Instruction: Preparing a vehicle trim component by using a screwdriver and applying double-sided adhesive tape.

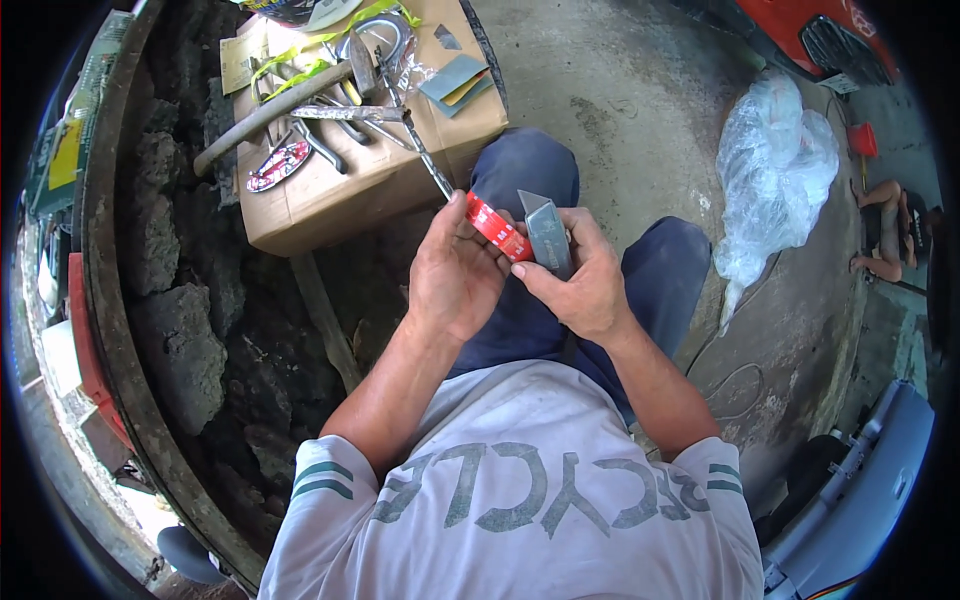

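Observation:
My left hand point(455, 270) is closed around the lower end of a bright red piece with white marks point(498, 226), flat and narrow like a strip or a packet. My right hand point(583, 278) pinches a grey-blue folded piece point(546, 238), perhaps card or sandpaper, with a pointed corner sticking up. The two pieces meet between my hands, above my knees. Close to my left thumb ends a worn metal rod point(428, 160) that reaches out from the cardboard box point(330, 215). A similar grey folded sheet point(457, 85) lies on that box.
A hammer point(285, 108), pliers point(318, 150) and yellow-green strapping point(300, 48) crowd the box. Broken concrete point(180, 350) fills a trench at left. Clear plastic wrap point(772, 165) lies on the floor at right; another person point(885, 225) is beyond it, near a red vehicle point(800, 35).

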{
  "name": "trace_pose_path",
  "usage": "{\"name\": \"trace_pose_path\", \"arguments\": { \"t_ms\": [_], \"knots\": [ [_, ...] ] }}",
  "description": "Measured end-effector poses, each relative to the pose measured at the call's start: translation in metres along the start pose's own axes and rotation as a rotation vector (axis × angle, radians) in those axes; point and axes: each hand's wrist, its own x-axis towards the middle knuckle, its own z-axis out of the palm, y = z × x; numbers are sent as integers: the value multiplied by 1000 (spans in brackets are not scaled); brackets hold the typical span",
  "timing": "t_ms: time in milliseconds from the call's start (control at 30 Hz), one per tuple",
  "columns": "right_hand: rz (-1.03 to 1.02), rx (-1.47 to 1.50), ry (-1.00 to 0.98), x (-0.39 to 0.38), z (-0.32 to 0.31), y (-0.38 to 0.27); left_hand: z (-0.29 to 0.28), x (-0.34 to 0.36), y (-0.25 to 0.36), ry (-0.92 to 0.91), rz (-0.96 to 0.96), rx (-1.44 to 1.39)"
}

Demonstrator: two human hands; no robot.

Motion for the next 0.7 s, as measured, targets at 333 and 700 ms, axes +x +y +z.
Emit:
{"name": "trace_pose_path", "arguments": {
  "t_ms": [333, 700],
  "knots": [
    [-207, -462, -129, 2, -51, -67, 7, 13, -6, -132, -19, 107],
    [-263, -817, -475, 29, -67, -94, 9, 13, -13, -109, 2, 96]
  ]
}}
